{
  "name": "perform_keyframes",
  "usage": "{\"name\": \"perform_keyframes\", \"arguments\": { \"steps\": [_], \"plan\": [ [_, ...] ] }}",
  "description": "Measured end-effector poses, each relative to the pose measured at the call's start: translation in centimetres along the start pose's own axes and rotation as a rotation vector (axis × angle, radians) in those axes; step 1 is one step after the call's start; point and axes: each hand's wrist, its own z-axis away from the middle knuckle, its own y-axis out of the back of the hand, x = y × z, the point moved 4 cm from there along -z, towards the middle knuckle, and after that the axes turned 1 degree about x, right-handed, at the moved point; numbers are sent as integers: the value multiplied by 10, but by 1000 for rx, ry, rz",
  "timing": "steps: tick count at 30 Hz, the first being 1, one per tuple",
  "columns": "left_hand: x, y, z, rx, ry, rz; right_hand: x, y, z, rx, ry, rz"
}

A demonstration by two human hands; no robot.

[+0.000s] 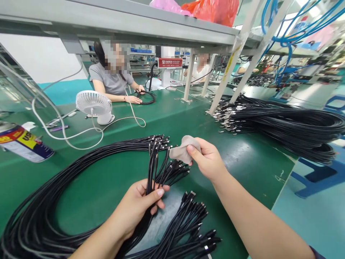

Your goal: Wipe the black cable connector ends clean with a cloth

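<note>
My left hand is closed round a bunch of black cables, their connector ends pointing up. In my right hand a crumpled grey cloth is pinched between thumb and fingers, just right of the connector tips. A large loop of black cables curves over the green table on the left, its ends lying behind my left hand. More cable ends fan out on the table in front of me, to the right of my left wrist.
A white fan with a trailing white cord and a spray can stand on the left. Across the green table a co-worker handles a coiled cable. Shelf posts rise beside a big cable pile.
</note>
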Motion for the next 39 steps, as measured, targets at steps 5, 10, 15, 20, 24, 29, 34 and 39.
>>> {"name": "perform_keyframes", "arguments": {
  "steps": [5, 10, 15, 20, 24, 29, 34, 39],
  "plan": [
    [-1, 2, 1, 68, -33, -2, -7, -11, 3, -74, 0, 12],
    [-4, 6, -1, 93, -61, -56, -16, -11, 6, -81, 101, 60],
    [-6, 6, -5, 107, -93, -127, -24, -10, 8, -60, 277, 180],
    [-1, 1, -3, 158, -149, -256, -21, -21, 13, -78, 243, 281],
    [1, -1, -2, 175, -168, -342, -23, -39, 19, -200, 180, 266],
    [3, -1, -1, 181, -202, -373, -24, -42, 17, -187, 39, 308],
    [1, 0, 0, 187, -182, -347, -6, -40, 13, -196, -169, 22],
    [-1, 2, -1, 176, -183, -368, 0, -35, 8, -101, -220, -36]
  ]
}}
